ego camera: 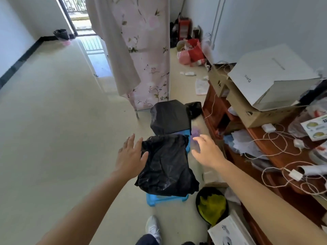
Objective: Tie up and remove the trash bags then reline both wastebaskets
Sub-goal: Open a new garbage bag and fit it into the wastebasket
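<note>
Two hands reach out over a glossy pale floor point(53, 121), a cluttered wooden desk point(276, 156) on your right. Your left hand point(131, 154) is spread, touching the crinkled black bag point(166, 167) heaped on a blue plastic stool point(166, 198). Your right hand point(206, 151) hovers empty beside it, fingers loosely apart. Another lined bin point(62, 35) stands by the far door.

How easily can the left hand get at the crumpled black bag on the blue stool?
Probably yes, easily. The left hand is open at the left edge of the crumpled black bag, which lies on the blue stool. Nothing stands between them; whether the fingers already touch it is unclear.
</note>
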Tool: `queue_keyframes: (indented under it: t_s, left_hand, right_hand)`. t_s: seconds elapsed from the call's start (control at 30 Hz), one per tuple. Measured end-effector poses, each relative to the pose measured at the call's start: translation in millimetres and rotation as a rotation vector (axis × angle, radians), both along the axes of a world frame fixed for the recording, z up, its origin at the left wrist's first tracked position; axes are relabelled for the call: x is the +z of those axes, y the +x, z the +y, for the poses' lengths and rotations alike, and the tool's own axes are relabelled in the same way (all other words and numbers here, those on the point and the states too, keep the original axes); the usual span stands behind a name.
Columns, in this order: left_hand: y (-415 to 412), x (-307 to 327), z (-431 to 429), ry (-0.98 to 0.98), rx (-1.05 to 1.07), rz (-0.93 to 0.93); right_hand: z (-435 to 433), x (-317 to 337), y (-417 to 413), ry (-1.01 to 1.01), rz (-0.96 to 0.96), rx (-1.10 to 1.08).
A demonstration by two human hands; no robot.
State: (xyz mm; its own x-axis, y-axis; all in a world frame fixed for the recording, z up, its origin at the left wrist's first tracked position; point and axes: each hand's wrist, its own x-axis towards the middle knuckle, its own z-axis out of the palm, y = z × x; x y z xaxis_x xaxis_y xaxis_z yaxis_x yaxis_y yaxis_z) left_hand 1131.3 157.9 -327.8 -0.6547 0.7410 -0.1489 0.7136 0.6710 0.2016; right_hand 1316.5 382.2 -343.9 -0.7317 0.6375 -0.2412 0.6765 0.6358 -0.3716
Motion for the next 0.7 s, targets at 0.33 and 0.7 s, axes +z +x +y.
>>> queue_keyframes:
  t_s: [0.33,0.7]
  left_hand:
    - [-82.7,-175.7,74.9,-0.25,-0.095,-0.274]
    - [-29.0,-393.1,74.0,-0.55,-0.268,-0.264]
  right_hand:
    - [20.7,-157.9,-58.4,-0.317,-0.285,-0.196]
    - [-7.1,-353.9,-41.8,-0.436,-0.387,-0.466]
